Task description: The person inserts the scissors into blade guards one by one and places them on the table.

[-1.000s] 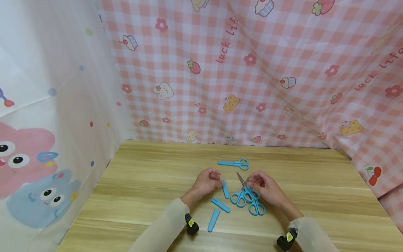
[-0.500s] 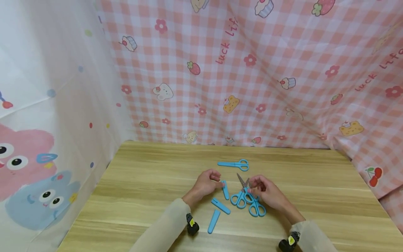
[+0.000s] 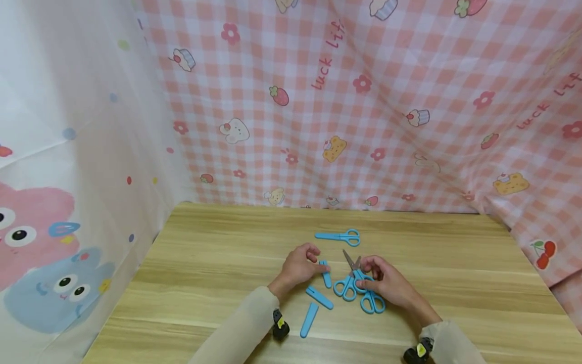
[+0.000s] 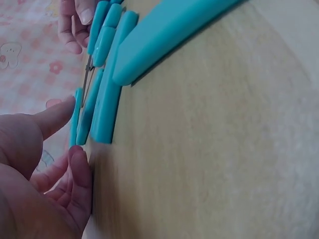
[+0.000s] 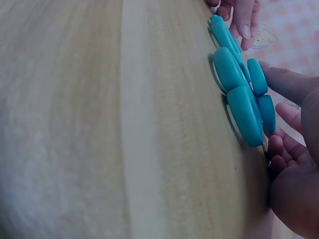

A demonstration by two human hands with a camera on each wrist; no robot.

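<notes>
Several light-blue scissors and blade covers lie on the wooden table. My left hand (image 3: 301, 264) is over a blade cover (image 3: 326, 279), its thumb across the cover's upper end and the other fingers loosely bent and apart from the thumb. My right hand (image 3: 387, 279) is at a pair of scissors (image 3: 361, 279), its thumb over the handle and its fingers bent beyond the blades. In the right wrist view the handle rings (image 5: 267, 112) show between thumb and fingers. Two more unsheathed scissors, one with handles (image 3: 344, 290) at left and one with handles (image 3: 373, 303) nearer me, overlap them.
Two other blue covers, a slanted one (image 3: 320, 297) and a nearer one (image 3: 309, 320), lie left of the scissors. A sheathed pair of scissors (image 3: 334, 236) lies farther back. A pink checked cloth (image 3: 254, 101) hangs behind the table.
My left hand has shifted slightly right, its thumb moving over the cover. My right hand has come toward me and its thumb has lowered onto the scissors' handle. The scissors and covers stay in place.
</notes>
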